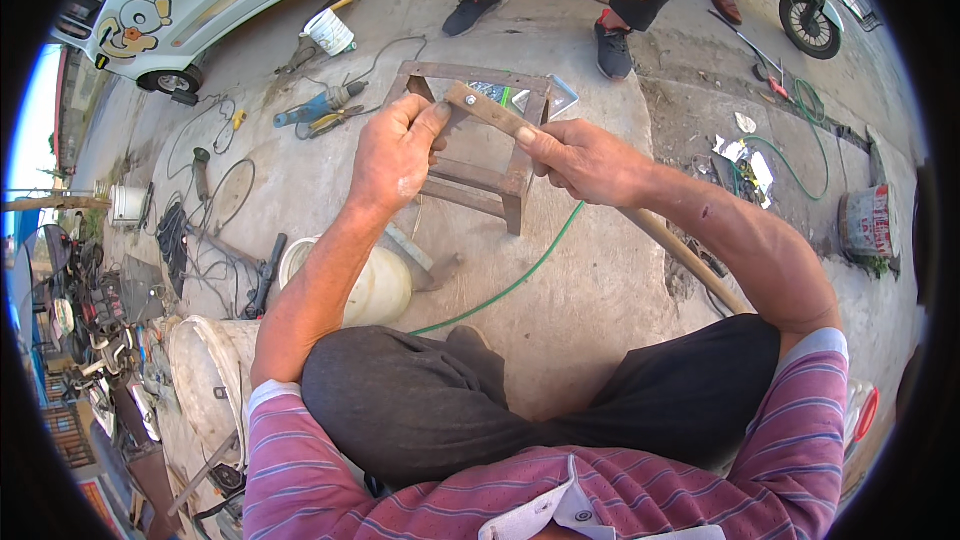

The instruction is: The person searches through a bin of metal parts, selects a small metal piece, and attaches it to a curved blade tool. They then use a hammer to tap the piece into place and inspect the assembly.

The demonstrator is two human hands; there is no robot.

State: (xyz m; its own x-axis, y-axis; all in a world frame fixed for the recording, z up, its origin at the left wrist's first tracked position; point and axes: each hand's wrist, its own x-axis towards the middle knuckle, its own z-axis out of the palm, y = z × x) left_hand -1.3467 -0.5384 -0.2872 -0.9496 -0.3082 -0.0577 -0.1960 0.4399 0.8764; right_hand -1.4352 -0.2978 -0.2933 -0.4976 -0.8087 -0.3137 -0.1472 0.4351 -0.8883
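My left hand (394, 154) and my right hand (589, 161) hold a rusty flat metal bar (491, 111) between them. Through the bar's left end passes a shiny bolt (471, 100). My left thumb and fingers pinch something just under that end, mostly hidden by the hand. The right thumb presses on the bar's other end, with the fingers curled beneath. Below the hands a rusty angle-iron stool frame (469, 176) stands on the concrete. Past the bar, small hardware (489, 91) and a shallow tray (562, 96) show partly.
A blue power drill (311, 109) with its cord lies left of the frame. White buckets (375, 289) stand near my left knee. A green hose (517, 281) crosses the ground, and a wooden handle (686, 259) slants by my right knee. Another person's shoes (615, 49) are ahead.
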